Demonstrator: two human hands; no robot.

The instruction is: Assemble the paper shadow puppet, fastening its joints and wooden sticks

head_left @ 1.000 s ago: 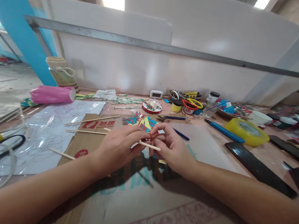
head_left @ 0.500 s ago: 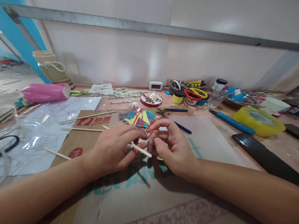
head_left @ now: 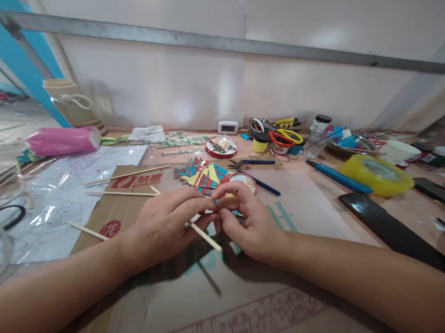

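Note:
My left hand (head_left: 171, 216) is closed around a thin pale wooden stick (head_left: 206, 236), whose near end sticks out below the fingers and slants down to the right. Close against it, my right hand (head_left: 257, 220) is curled, thumb and index finger pinched together where the fingertips of both hands meet. Whatever is pinched there is too small and too covered to make out. Just beyond the fingers lie brightly patterned red, blue and yellow cut-out pieces (head_left: 203, 174). A small round dish (head_left: 249, 181) with gold-coloured bits is partly hidden by my right hand.
Cardboard (head_left: 130, 221) lies under my hands, with loose wooden sticks (head_left: 127, 175) on the left. Pliers (head_left: 257, 176) rest behind my right hand. Further back are a dish of beads (head_left: 221, 146), a small clock (head_left: 228, 127) and scissors (head_left: 289, 136). Yellow tape (head_left: 376, 174) lies right.
My fingertips have come closer together, the right hand shifting slightly left. The patterned piece at the right fingers is now covered. The stick's near end has tipped lower, and the view has shifted a little.

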